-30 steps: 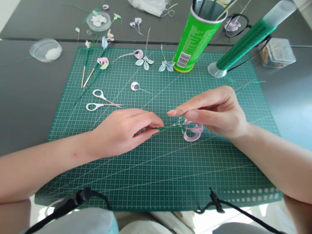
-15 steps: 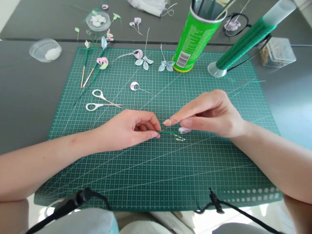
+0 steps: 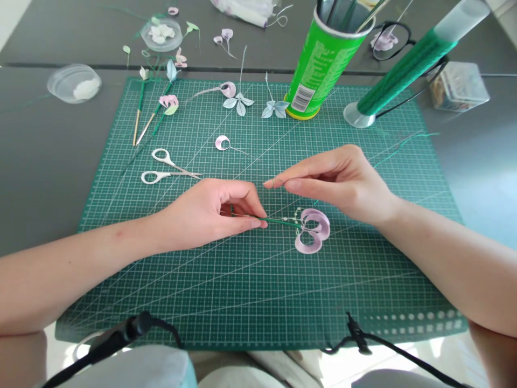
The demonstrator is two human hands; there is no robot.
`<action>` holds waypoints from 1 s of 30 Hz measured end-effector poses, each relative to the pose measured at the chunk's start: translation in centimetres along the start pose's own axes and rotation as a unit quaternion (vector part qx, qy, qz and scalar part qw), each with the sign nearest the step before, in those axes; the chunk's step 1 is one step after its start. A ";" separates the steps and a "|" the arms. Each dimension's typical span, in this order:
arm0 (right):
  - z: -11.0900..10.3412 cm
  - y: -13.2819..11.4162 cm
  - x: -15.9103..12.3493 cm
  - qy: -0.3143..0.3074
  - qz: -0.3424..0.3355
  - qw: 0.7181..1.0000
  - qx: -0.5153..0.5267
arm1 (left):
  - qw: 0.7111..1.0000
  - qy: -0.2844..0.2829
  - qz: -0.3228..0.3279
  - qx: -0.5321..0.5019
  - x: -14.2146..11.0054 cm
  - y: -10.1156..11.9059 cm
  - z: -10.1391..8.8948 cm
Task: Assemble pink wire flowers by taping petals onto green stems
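My left hand (image 3: 220, 210) pinches a thin green-wrapped stem (image 3: 280, 221) between thumb and fingers, over the middle of the cutting mat (image 3: 181, 302). At the stem's right end is a lilac flower (image 3: 323, 222) of looped petals, with small pale beads on fine stalks beside it. My right hand (image 3: 343, 180) is above and right of the stem, thumb and forefinger closed on a fine thread (image 3: 398, 146). Its green tail shows behind the hand; the part at the fingertips is barely visible. White-handled scissors (image 3: 161, 177) lie open behind my left wrist.
A green can (image 3: 323, 70) with tools stands at the mat's back edge, near a green thread spool (image 3: 407, 75) and a clear box (image 3: 460, 89). Loose petals, blue flowers (image 3: 239, 102), wrapped sticks (image 3: 139, 110) and clear dishes (image 3: 75, 83) lie at the back left.
The lilac flower has turned from edge-on to showing its loops towards me. My right hand has moved slightly up and left; my left hand has barely shifted.
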State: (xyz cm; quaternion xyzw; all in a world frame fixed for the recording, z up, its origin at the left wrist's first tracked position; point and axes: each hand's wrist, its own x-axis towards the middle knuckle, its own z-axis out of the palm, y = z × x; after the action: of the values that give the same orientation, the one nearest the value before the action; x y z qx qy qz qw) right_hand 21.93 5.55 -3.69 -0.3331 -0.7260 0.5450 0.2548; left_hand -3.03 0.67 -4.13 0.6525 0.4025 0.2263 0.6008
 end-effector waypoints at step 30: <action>0.2 -0.3 0.2 0.014 0.034 0.999 -0.007 | 0.991 0.067 0.041 0.107 -0.1 0.6 -0.1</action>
State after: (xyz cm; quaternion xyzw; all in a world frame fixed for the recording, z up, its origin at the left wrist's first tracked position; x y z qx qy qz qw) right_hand 21.57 5.50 -3.45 -0.3668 -0.7144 0.5437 0.2436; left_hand -3.01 0.71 -3.47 0.7120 0.4368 0.2494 0.4899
